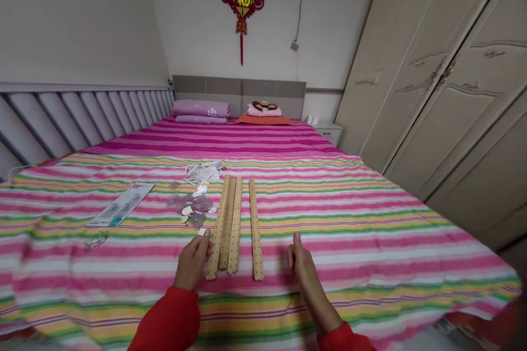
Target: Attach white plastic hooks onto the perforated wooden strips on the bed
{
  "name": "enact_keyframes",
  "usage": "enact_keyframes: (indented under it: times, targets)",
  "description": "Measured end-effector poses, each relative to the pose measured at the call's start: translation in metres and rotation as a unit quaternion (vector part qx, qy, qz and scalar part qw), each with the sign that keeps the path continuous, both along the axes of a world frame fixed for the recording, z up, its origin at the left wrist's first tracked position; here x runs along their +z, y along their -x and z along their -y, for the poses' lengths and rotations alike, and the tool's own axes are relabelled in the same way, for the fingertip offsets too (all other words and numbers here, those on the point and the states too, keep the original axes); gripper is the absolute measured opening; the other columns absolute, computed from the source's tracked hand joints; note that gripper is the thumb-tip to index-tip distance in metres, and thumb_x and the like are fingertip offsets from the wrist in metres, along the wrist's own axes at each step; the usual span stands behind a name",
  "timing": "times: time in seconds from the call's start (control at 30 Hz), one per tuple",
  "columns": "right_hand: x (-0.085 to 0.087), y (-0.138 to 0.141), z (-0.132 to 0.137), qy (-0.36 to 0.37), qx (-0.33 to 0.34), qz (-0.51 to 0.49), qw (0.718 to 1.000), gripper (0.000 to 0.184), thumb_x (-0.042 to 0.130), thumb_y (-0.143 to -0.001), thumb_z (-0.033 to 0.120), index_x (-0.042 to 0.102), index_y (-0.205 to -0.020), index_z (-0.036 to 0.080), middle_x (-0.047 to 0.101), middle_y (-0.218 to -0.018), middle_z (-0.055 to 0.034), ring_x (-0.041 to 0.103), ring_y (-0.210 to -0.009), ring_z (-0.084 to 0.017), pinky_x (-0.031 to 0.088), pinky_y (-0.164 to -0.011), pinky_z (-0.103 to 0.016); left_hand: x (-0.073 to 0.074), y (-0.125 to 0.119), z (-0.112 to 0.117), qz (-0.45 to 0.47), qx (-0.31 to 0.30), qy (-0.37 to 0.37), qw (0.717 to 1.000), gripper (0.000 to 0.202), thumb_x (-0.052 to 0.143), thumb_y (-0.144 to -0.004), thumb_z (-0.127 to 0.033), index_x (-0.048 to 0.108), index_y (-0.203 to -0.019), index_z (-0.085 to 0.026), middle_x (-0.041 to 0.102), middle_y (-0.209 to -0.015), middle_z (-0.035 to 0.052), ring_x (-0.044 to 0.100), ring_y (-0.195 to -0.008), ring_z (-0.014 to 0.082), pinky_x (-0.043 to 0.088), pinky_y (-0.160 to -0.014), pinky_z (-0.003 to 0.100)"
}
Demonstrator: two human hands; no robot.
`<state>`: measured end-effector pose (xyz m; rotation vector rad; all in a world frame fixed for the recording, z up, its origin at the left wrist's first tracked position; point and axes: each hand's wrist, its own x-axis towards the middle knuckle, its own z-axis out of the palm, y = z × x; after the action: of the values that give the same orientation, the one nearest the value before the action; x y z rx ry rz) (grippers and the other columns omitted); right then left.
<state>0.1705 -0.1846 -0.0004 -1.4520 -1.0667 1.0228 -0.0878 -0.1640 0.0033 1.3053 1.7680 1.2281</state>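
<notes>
My left hand [192, 262] is closed, with thumb and fingers pinched at a small white piece [202, 232], just left of the wooden strips. Three long wooden strips with rows of small holes lie close together: a left strip [218, 230], a middle one [228, 225] and a right one [235, 225]. A fourth wooden strip [256, 230] lies apart on the right. My right hand [302, 263] hovers over the bedspread to the right of that strip, thumb up and fingers curled, with nothing visible in it.
Small clear bags with light pieces [193, 208] and a heap of white tags [203, 173] lie left of the strips. Further left are a flat clear package [123, 204] and thin wire loops [96, 241]. The striped bedspread [370, 230] has wrinkles. Wardrobes [453, 93] stand on the right.
</notes>
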Motion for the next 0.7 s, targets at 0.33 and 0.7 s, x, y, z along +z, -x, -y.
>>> enact_keyframes:
  times: [0.33,0.7]
  targets:
    - [-0.014,0.013,0.009,0.045,0.068,-0.011,0.997,0.069,0.026,-0.076,0.077,0.038,-0.033,0.024,0.028,-0.032,0.0051,0.033,-0.035,-0.011,0.030,-0.046,-0.028,-0.049,0.044,-0.031,-0.186,0.078,-0.022,0.979,0.029,0.059,-0.060,-0.044,0.058,-0.072,-0.018,0.061,-0.071,0.0045,0.059,-0.071,0.0211,0.047,-0.067,0.032]
    - [-0.024,0.014,0.011,0.011,0.104,-0.067,0.992,0.057,0.050,-0.070,0.071,0.045,-0.044,0.021,0.030,-0.035,0.0074,0.028,-0.035,-0.008,0.022,-0.039,-0.024,-0.022,0.049,-0.019,-0.072,-0.018,-0.090,0.993,0.028,0.062,-0.063,-0.043,0.066,-0.075,-0.018,0.068,-0.075,0.0039,0.063,-0.071,0.0187,0.050,-0.070,0.030]
